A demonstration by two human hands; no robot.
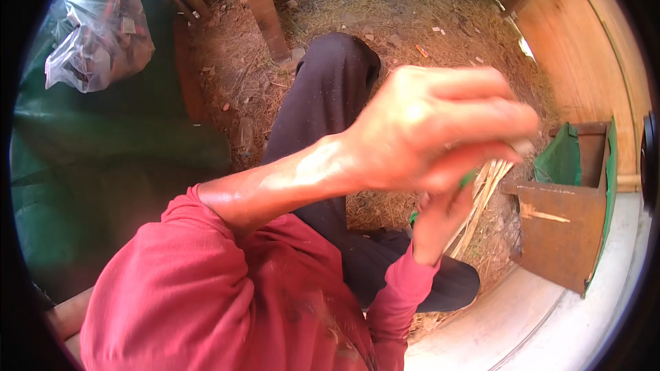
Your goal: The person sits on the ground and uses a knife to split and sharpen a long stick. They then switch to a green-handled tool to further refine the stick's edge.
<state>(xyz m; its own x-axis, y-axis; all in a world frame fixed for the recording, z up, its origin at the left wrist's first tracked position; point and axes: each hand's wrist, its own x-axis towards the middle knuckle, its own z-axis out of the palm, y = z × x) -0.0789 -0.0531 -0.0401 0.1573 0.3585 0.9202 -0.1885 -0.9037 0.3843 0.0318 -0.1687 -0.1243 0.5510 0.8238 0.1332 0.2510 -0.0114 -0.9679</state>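
Note:
My left hand [440, 127] reaches across from the left, high in front of me and slightly blurred. Its fingers are curled closed around the upper end of a bundle of pale, straw-like strands [485, 192]. Below it, partly covered by it, my right hand [436, 223] is closed against the same bundle. The strands slant down past its outer side toward my right sleeve. A small bit of green [467, 179] shows between the two hands; what it belongs to is hidden. Most of the right fingers are out of sight behind the left hand.
My bent knee in dark trousers [330, 89] stands behind the hands. Ground with dry straw [412, 20] spreads beyond. On a green sheet [110, 158] at left lies a clear plastic bag of things [103, 38]. A wooden post [261, 10] rises ahead; a brown wooden box [560, 233] stands right.

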